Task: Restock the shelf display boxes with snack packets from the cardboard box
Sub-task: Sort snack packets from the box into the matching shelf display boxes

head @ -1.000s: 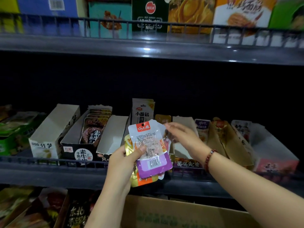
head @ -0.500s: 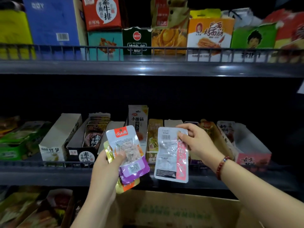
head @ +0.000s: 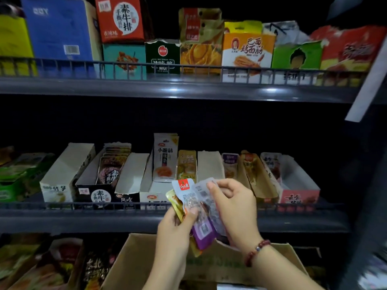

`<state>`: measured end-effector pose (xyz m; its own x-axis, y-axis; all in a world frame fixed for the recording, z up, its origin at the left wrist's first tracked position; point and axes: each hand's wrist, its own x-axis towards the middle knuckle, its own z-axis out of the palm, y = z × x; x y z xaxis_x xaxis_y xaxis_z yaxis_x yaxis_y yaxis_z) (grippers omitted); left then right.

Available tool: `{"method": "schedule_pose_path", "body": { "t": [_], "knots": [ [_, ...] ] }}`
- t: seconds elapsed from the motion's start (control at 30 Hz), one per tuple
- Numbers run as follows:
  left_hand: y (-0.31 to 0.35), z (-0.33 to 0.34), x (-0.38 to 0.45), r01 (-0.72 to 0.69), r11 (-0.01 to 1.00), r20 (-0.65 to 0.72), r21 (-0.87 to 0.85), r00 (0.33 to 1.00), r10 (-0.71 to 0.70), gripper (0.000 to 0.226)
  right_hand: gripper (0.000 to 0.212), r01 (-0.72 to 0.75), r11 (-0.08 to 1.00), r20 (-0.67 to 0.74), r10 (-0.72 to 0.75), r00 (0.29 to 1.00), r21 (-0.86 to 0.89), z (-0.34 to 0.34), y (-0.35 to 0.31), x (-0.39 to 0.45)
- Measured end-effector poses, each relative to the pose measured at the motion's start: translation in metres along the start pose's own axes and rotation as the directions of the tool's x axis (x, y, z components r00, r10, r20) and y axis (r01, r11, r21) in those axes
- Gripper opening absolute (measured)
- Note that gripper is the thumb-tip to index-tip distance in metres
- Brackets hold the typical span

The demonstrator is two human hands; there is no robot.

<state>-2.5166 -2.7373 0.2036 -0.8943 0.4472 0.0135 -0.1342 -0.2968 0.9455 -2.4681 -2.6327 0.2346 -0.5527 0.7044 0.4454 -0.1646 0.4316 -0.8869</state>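
My left hand [head: 174, 226] grips a small stack of snack packets [head: 189, 200]: a clear one with a red label and purple bottom in front, a yellow-orange one behind. My right hand [head: 233, 206] holds a clear packet [head: 206, 190] against the right side of that stack, fingers curled round its top edge. Both hands hover in front of the middle shelf's rail [head: 104, 206], above the open cardboard box [head: 134, 260]. Behind them stands a row of open display boxes [head: 62, 174], some holding packets, some showing only white inner walls.
The top shelf [head: 188, 88] carries a row of coloured snack cartons behind a wire rail. Green packets [head: 18, 174] lie at the middle shelf's left end, a pink-fronted box [head: 299, 196] at its right. More bagged snacks [head: 41, 266] fill the lowest level at left.
My right hand has brought the clear pink-edged packet left and down from beside the stack onto it. Both hands now meet lower and further right in view; the camera tilted up.
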Motion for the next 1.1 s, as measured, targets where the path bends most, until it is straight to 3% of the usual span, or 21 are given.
{"method": "schedule_pose_path", "body": {
  "t": [0.13, 0.23, 0.3, 0.47, 0.53, 0.63, 0.7, 0.83, 0.93, 1.1],
  "knots": [
    [-0.002, 0.011, -0.009, 0.032, 0.994, 0.072, -0.101, 0.997, -0.025, 0.023, 0.009, -0.114, 0.982, 0.199, 0.083, 0.976, 0.148, -0.007, -0.001, -0.004],
    [-0.001, 0.016, -0.009, 0.041, 0.991, 0.130, -0.125, 0.991, -0.025, 0.030, 0.018, -0.206, 0.968, 0.319, 0.151, 0.936, 0.145, -0.020, 0.005, -0.001],
    [0.000, 0.022, -0.007, 0.037, 0.994, 0.154, -0.099, 0.988, -0.021, 0.029, 0.021, -0.186, 0.978, 0.354, 0.143, 0.924, 0.092, -0.031, 0.011, 0.004],
    [-0.005, 0.046, 0.002, 0.041, 0.997, 0.202, -0.059, 0.979, -0.028, 0.026, 0.051, 0.116, 0.951, 0.369, -0.002, 0.930, -0.287, -0.071, 0.018, 0.024],
    [-0.009, 0.059, 0.008, 0.031, 0.998, 0.207, -0.058, 0.978, -0.018, 0.025, 0.073, 0.079, 0.930, 0.336, 0.050, 0.941, -0.359, -0.088, 0.023, 0.035],
    [-0.015, 0.080, 0.017, 0.013, 0.999, 0.221, -0.043, 0.975, -0.003, 0.024, 0.086, -0.022, 0.909, 0.262, 0.144, 0.954, -0.417, -0.108, 0.036, 0.051],
    [-0.018, 0.095, 0.021, 0.000, 0.999, 0.243, -0.043, 0.970, 0.011, 0.024, 0.081, -0.085, 0.907, 0.235, 0.196, 0.952, -0.412, -0.122, 0.047, 0.062],
    [-0.025, 0.120, 0.034, 0.017, 0.998, 0.223, -0.067, 0.975, -0.002, 0.020, 0.022, -0.124, 0.925, 0.244, 0.221, 0.944, -0.359, -0.154, 0.055, 0.097],
    [-0.032, 0.132, 0.047, 0.037, 0.996, 0.183, -0.076, 0.983, -0.022, 0.021, 0.016, -0.097, 0.951, 0.179, 0.154, 0.972, -0.292, -0.175, 0.054, 0.132],
    [-0.042, 0.144, 0.060, 0.053, 0.994, 0.167, -0.092, 0.985, -0.037, 0.022, 0.010, -0.111, 0.990, -0.076, 0.104, 0.992, -0.090, -0.196, 0.060, 0.193]
  ]
}}
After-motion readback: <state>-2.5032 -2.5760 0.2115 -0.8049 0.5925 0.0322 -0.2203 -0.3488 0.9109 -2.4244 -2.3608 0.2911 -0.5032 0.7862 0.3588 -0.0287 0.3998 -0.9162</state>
